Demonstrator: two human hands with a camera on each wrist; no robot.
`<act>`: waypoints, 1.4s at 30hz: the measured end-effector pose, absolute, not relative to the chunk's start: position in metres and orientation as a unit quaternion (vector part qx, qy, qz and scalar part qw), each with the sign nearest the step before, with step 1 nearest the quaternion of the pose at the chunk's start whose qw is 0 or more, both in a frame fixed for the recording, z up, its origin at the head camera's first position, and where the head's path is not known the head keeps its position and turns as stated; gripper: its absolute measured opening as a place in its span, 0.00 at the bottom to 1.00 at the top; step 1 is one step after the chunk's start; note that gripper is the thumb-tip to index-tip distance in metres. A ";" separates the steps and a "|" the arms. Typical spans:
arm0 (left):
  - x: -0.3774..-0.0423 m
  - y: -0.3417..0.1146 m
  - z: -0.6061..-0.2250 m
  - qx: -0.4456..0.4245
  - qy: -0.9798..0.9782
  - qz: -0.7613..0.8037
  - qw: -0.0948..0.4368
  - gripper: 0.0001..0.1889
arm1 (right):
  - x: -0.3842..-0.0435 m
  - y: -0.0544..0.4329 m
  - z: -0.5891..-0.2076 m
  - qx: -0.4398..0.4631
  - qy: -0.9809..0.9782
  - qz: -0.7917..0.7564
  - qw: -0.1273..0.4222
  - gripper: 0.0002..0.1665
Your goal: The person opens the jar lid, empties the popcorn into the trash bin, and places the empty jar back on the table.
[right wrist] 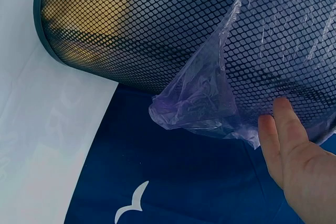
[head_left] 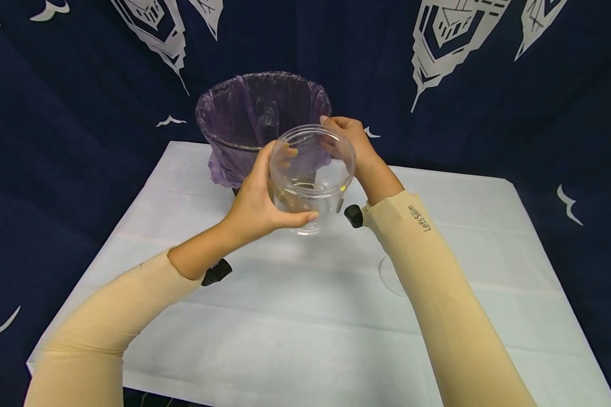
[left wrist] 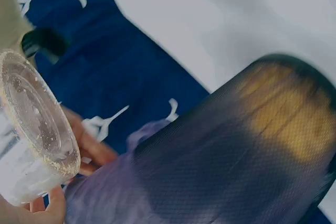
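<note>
A clear plastic tub [head_left: 313, 175] is held tilted in front of the bin by my left hand [head_left: 257, 198], the thumb on its near side and the fingers round the left. Pale crumbs cling to the tub [left wrist: 39, 119] in the left wrist view. Behind it stands a mesh trash bin [right wrist: 173, 19] lined with a purple bag [head_left: 234, 113]. My right hand [head_left: 358, 144] holds the bin's right rim; its thumb lies at the edge. In the right wrist view, two fingers [right wrist: 289, 124] rest along the bagged outer side. The tub partly covers this hand in the head view.
A thin clear round lid [head_left: 391, 277] lies on the white-covered table [head_left: 295, 333], partly hidden by the right forearm. Yellowish matter [left wrist: 289, 114] shows through the mesh low in the bin. A dark blue patterned curtain [head_left: 361, 51] hangs close behind the table.
</note>
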State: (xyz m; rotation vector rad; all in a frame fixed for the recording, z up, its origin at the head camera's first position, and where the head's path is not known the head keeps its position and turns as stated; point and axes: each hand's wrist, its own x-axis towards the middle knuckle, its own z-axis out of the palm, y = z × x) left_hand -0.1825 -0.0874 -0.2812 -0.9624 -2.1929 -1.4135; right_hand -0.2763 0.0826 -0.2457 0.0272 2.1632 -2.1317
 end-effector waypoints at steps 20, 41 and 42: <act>-0.169 -0.082 -0.381 -0.255 -0.811 -0.521 0.082 0.52 | -0.294 0.086 -0.261 -0.012 0.684 -0.726 0.069 0.26; -0.176 -0.080 -0.447 -0.258 -0.817 -0.515 -0.039 0.58 | -0.294 0.087 -0.261 -0.008 0.683 -0.727 0.069 0.26; -0.177 -0.081 -0.448 -0.260 -0.819 -0.510 -0.041 0.59 | -0.293 0.087 -0.261 -0.008 0.683 -0.727 0.069 0.26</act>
